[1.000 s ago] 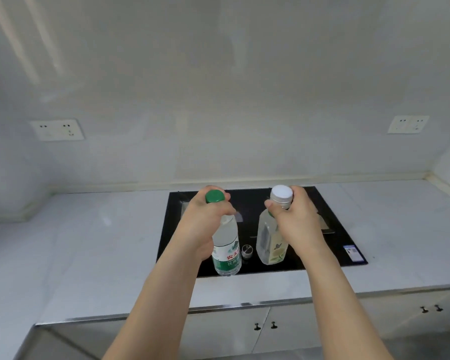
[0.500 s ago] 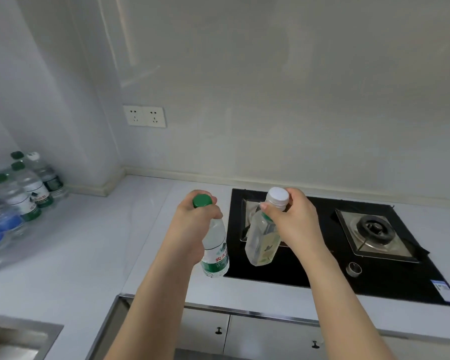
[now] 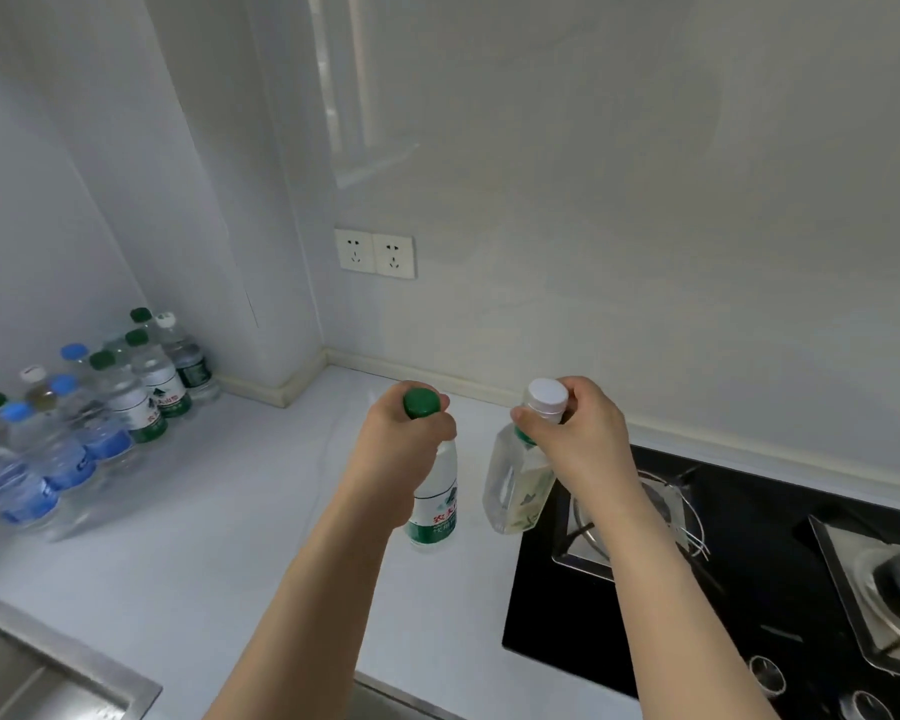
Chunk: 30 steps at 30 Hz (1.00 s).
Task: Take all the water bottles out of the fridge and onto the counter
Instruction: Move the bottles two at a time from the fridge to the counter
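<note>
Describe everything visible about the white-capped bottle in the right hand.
The white-capped bottle is clear plastic with a squarish, flat-sided body, a ribbed white screw cap and a pale label printed with green leaves. It looks filled with colourless or faintly yellowish liquid. It is tilted, base swung toward the left, above the edge where the white counter meets the black gas hob. The right hand grips its neck under the cap; nothing else touches it.
</note>
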Available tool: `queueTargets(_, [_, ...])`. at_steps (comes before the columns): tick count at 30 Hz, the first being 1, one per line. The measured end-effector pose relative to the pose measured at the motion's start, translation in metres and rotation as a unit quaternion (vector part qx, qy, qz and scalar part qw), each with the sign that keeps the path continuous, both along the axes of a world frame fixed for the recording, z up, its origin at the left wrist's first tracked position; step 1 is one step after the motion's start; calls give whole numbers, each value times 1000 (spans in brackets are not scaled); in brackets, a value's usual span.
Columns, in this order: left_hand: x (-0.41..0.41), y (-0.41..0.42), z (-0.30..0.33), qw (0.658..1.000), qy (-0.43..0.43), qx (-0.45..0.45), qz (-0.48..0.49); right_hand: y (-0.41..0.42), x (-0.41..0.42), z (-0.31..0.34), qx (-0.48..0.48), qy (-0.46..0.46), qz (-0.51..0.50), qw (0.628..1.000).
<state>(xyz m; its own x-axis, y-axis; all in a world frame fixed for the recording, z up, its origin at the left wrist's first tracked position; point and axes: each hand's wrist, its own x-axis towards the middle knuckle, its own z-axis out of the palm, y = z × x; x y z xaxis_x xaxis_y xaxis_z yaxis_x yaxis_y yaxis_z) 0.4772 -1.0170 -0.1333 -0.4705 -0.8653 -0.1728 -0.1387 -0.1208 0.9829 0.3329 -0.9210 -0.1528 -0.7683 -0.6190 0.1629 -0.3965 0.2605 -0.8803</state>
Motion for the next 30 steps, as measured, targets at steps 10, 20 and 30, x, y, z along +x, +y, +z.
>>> queueTargets(10, [-37,-47,-9,984,-108,-136,34,-64,-49,-13,-1,-11,26,1000])
queueTargets(20, [-27,-132,-25,979,-158,-125,13,-154,-40,-30,25,-23,63,997])
queueTargets(30, [37,-241,-37,978,-164,-110,71,-279,16,-44,75,-14,139,987])
